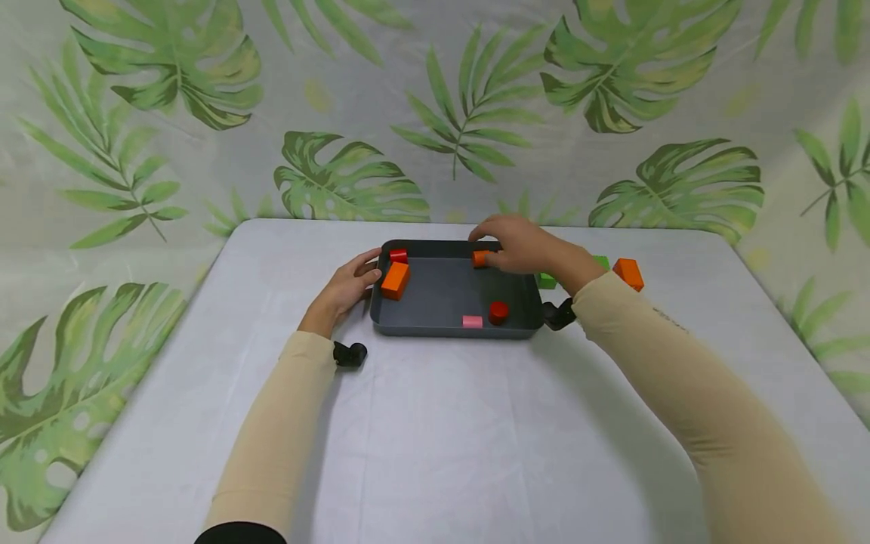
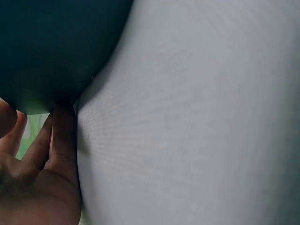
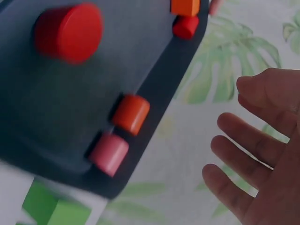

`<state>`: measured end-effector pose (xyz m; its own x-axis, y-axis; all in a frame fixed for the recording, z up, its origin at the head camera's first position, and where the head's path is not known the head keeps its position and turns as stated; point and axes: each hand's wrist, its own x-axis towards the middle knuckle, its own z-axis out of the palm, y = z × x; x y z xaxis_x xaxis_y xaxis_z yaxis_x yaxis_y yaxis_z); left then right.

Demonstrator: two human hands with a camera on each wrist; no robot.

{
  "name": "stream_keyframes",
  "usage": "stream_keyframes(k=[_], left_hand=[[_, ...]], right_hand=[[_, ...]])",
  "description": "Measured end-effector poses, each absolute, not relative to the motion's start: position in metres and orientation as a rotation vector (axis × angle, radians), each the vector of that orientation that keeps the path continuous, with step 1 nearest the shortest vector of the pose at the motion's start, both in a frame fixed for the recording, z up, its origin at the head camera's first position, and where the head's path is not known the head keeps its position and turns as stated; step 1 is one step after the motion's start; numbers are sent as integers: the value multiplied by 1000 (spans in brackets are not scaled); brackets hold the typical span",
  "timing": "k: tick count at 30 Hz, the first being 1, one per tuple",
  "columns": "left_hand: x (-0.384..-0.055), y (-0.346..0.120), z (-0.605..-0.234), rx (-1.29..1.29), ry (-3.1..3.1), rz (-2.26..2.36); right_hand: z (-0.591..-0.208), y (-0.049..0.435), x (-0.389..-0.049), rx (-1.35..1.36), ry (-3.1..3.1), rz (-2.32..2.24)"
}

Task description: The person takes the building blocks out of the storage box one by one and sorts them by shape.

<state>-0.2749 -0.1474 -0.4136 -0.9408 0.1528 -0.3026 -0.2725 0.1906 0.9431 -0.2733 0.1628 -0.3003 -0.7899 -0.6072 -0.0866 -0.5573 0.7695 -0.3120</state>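
Leaf-print cloth (image 1: 469, 113) hangs behind a white table (image 1: 435, 423), on which my gray tray (image 1: 442, 298) sits toward the far edge. My left hand (image 1: 345, 289) rests at the tray's left wall, fingers extended against its outer side. My right hand (image 1: 522, 243) is over the far right corner, fingers parted and gripping nothing; beneath it, an orange cylinder (image 3: 131, 114) lies beside a pink cylinder (image 3: 109, 153). A red cylinder (image 1: 499, 313) stands near the front right corner; green blocks (image 1: 547, 282) sit outside, right.
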Motion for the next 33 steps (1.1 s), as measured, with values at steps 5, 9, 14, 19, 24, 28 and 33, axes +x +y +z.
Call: stream_keyframes(k=[5, 9, 14, 19, 24, 28, 33], left_hand=[[-276, -148, -414, -105, 2128, 1804], [-275, -146, -414, -101, 2119, 1807], [-275, -145, -413, -99, 2118, 1816], [-276, -147, -412, -110, 2116, 1822], [-275, -149, -411, -95, 2110, 1832], [-273, -150, -408, -92, 2094, 1840], [-274, -151, -413, -66, 2100, 1835]], right_hand=[[-308, 137, -277, -1007, 2718, -418], [-314, 120, -279, -1021, 2684, -420], [-320, 100, -280, -982, 2669, -419], [-325, 83, -282, -968, 2648, -460], [-335, 69, -288, -927, 2645, -510], [-347, 58, -297, -868, 2643, -521], [-360, 47, -300, -802, 2642, -492]])
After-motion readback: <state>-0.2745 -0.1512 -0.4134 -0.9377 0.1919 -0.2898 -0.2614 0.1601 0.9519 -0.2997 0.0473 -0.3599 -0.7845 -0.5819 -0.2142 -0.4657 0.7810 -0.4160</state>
